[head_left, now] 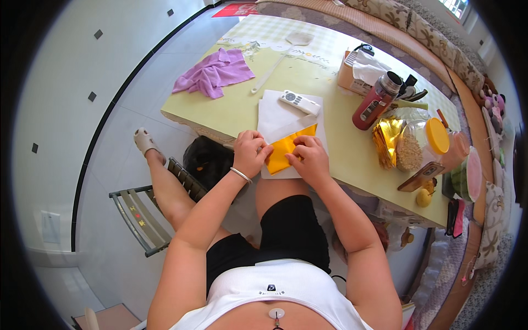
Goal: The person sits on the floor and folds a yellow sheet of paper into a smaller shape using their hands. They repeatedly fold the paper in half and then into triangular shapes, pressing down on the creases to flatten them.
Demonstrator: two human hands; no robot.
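Both of my hands are at the table's near edge, on a sheet of shiny gold paper (281, 156) that looks partly folded, with a pale strip along its upper edge. My left hand (251, 152) pinches the paper's left side between thumb and fingers. On the right side, my right hand (309, 159) has its thumb and fingertips closed on the same sheet. Beneath the gold paper lies a white sheet or board (269, 116). A white remote control (300, 102) rests on it, just beyond my hands.
A purple cloth (215, 74) and a pale fly swatter (273, 66) lie farther back. On the right stand a tissue box (352, 74), a dark red flask (377, 102), more gold paper (387, 140), a yellow-lidded jar (415, 148) and a phone (421, 177). A folding stool (142, 217) stands left.
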